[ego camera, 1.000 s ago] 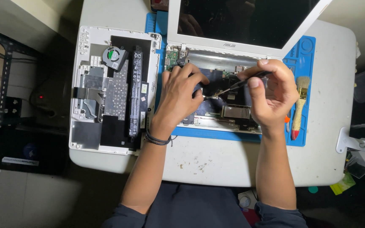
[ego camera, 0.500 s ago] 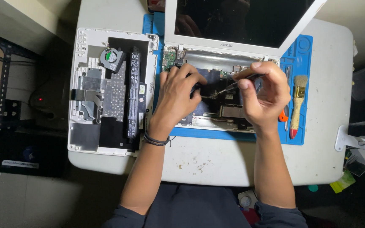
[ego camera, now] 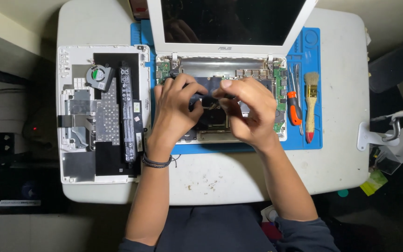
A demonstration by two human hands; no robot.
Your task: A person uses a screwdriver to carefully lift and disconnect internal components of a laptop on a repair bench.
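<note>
A white laptop (ego camera: 232, 46) stands open on a blue work mat (ego camera: 311, 42), its base (ego camera: 281, 84) uncovered so the boards show. Both my hands are over the middle of that base. My left hand (ego camera: 176, 109), with a dark band on the wrist, has its fingers curled onto a black part (ego camera: 200, 99) inside. My right hand (ego camera: 248, 112) is pinched around a thin dark tool, whose tip is hidden where the fingers of both hands meet. What lies under the hands is hidden.
A removed white cover (ego camera: 101, 114) with a long black battery (ego camera: 129, 114) and a small fan (ego camera: 98, 77) lies at the left. On the mat's right side are an orange-handled screwdriver (ego camera: 295, 109) and a wooden brush (ego camera: 310, 105). A white clamp (ego camera: 378, 135) sits at the table's right edge.
My right hand has shifted left and curled tighter, so its fingers now meet those of my left hand. The left hand has stayed on the laptop's inside.
</note>
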